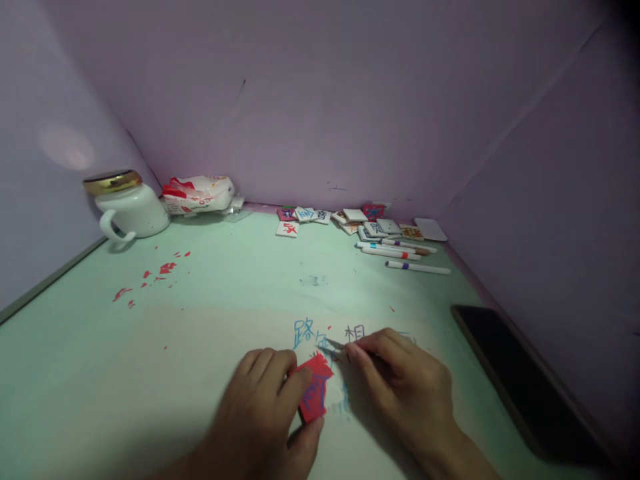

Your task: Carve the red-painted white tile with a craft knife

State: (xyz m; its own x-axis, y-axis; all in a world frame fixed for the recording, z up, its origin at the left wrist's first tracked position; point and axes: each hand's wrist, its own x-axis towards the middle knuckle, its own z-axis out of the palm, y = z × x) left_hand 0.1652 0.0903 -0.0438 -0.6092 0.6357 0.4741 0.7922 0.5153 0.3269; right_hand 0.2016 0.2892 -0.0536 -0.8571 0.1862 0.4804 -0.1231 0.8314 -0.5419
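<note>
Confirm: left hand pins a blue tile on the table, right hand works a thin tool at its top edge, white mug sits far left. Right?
Not quite. The tile under the left hand is red, not blue, as the head view shows. The rest holds: the right hand works a thin tool at its top edge, and the white mug sits far left.

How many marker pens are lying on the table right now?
4: three pens bunched together just in front of the tile pile at the far right, one pen alone nearer. More may hide among the tiles.
</note>
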